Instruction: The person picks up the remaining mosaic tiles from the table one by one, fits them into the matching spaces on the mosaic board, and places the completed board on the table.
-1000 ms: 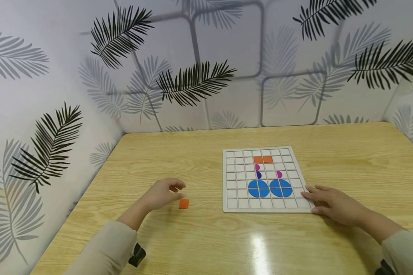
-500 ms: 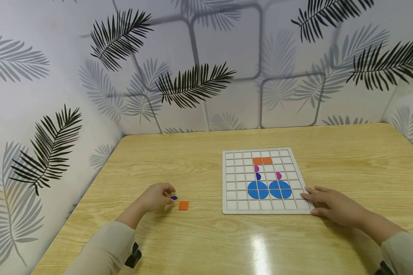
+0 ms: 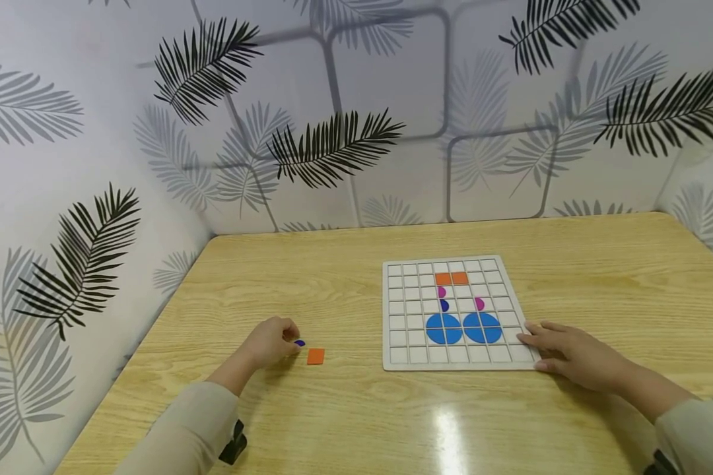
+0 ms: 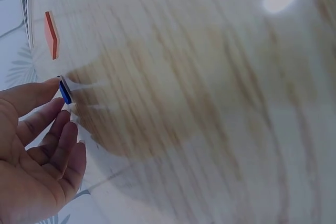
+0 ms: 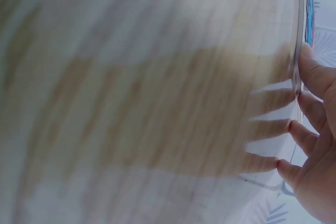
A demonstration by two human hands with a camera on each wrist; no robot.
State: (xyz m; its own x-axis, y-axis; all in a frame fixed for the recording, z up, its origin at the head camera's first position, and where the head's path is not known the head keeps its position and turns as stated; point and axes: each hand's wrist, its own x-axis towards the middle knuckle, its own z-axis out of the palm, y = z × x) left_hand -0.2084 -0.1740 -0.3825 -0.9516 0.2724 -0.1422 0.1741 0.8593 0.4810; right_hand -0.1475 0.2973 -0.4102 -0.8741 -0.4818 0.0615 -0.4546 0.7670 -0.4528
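Note:
My left hand [image 3: 271, 342] pinches a small dark blue half-round tile [image 3: 300, 343] between thumb and fingertips, low over the table. In the left wrist view, the blue tile [image 4: 65, 92] stands tilted on edge, thumb on one side. Just right of that hand lies an orange square tile [image 3: 315, 356]. A white grid board [image 3: 395, 356] carries two orange squares [image 3: 451, 278], two magenta half-rounds [image 3: 479, 304], a dark blue half-round [image 3: 444, 305] and two blue discs [image 3: 443, 328] made of quarter pieces. My right hand [image 3: 582, 353] rests at the board's right edge near its front corner, fingers extended.
The wooden table [image 3: 309, 422] runs back to a wall [image 3: 392, 171] with a leaf pattern. Another patterned wall [image 3: 95, 330] borders the table's left side. Glare [image 3: 448, 435] shows on the front of the tabletop.
My left hand came down and slightly left from above the orange tile, and the dark blue half-round tile came into view at its fingertips. My right hand stayed at the board.

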